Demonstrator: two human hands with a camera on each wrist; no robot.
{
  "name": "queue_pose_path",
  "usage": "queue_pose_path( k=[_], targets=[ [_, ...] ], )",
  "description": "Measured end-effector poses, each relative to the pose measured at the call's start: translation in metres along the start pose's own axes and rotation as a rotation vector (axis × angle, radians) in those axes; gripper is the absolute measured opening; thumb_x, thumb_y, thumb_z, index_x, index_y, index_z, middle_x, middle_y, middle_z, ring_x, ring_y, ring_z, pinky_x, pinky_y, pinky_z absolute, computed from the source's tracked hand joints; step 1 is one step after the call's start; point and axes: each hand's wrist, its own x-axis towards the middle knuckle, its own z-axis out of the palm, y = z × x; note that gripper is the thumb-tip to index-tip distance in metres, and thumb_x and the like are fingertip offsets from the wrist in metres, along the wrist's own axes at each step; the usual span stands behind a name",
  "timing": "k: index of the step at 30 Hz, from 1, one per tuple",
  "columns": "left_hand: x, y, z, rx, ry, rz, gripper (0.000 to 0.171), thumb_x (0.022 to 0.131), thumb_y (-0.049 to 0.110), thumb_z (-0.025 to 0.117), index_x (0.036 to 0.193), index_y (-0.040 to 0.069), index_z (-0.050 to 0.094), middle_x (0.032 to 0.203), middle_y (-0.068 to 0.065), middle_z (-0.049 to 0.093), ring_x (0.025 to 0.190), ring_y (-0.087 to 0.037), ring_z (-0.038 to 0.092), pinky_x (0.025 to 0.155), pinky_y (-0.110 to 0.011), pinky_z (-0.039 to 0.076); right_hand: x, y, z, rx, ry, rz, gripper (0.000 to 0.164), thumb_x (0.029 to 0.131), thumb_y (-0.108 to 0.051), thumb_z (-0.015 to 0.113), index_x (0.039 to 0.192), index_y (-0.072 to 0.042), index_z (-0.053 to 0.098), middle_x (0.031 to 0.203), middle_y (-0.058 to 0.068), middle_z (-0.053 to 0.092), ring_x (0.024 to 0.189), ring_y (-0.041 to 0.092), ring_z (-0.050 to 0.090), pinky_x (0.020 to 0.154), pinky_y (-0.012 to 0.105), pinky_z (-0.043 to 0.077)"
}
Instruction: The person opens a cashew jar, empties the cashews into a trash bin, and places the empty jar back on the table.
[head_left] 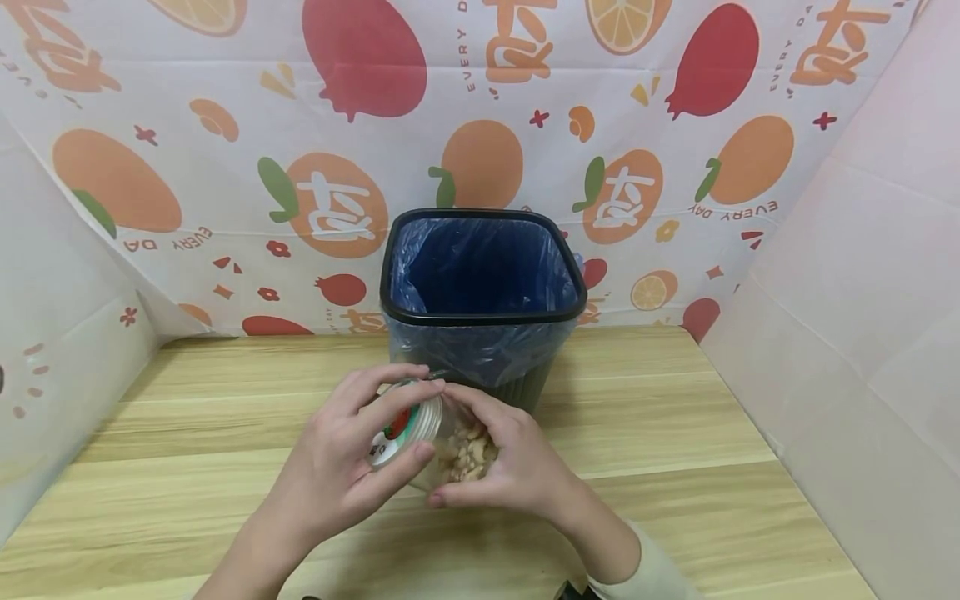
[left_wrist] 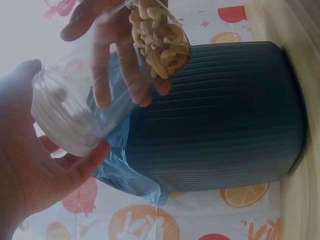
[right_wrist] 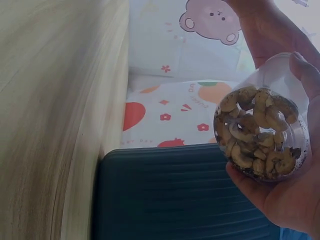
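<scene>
A clear plastic jar with cashew nuts gathered at its bottom is held tilted above the table, in front of the bin. My right hand grips the jar body, thumb on the near side and fingers around the far side. My left hand holds the jar's lid, thumb and fingers spread around its rim. A label with green and red print shows on the lid in the head view. The lid sits at the jar's mouth, and the left wrist view shows its ridged side.
Right behind the hands stands a dark bin lined with a blue plastic bag. A wood-grain table lies beneath. Fruit-printed sheeting hangs behind, with pale walls on both sides.
</scene>
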Motion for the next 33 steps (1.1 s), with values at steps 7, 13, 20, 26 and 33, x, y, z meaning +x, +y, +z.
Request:
queue_pose_path(
  k=[7,13,20,26,33],
  targets=[
    [-0.001,-0.001,0.001,0.026,0.008,-0.043,0.042,0.091,0.041,0.07,0.129,0.022,0.067,0.129,-0.002,0.063,0.117,-0.02,0.058,0.087,-0.021,0.047,0.001,0.001,0.003,-0.098,0.047,-0.048,0.104,0.062,-0.042,0.095,0.15,-0.029,0.041,0.145,-0.011,0.052,0.129,0.007,0.054,0.106,0.028,0.047],
    [-0.002,-0.001,-0.001,0.042,-0.024,-0.049,0.047,0.09,0.044,0.071,0.133,0.025,0.065,0.133,-0.002,0.061,0.118,-0.02,0.057,0.084,-0.027,0.05,0.0,0.001,0.002,-0.081,0.037,-0.014,0.102,0.062,-0.043,0.095,0.148,-0.033,0.042,0.144,-0.014,0.053,0.127,0.005,0.055,0.105,0.028,0.048],
    [0.004,-0.003,-0.007,-0.087,-0.079,0.142,0.056,0.093,0.056,0.062,0.134,0.017,0.064,0.143,-0.011,0.054,0.129,-0.03,0.049,0.107,-0.032,0.041,0.001,0.006,-0.006,0.14,-0.069,0.073,0.09,0.069,-0.033,0.093,0.145,-0.036,0.044,0.136,-0.015,0.059,0.119,0.01,0.06,0.101,0.031,0.051],
    [0.008,-0.001,-0.008,-0.176,-0.084,0.277,0.049,0.097,0.049,0.06,0.13,0.012,0.066,0.141,-0.015,0.054,0.126,-0.032,0.05,0.111,-0.022,0.035,0.001,0.01,-0.01,0.286,-0.16,0.029,0.084,0.076,-0.05,0.084,0.147,-0.029,0.043,0.133,-0.007,0.062,0.116,0.015,0.062,0.099,0.033,0.052],
    [0.006,-0.001,-0.009,-0.159,-0.104,0.246,0.043,0.101,0.043,0.056,0.131,0.014,0.066,0.138,-0.011,0.057,0.123,-0.028,0.054,0.109,-0.022,0.036,0.001,0.011,-0.01,0.334,-0.198,-0.011,0.085,0.077,-0.036,0.087,0.149,-0.026,0.042,0.136,-0.005,0.06,0.12,0.017,0.061,0.103,0.035,0.05]
  ],
)
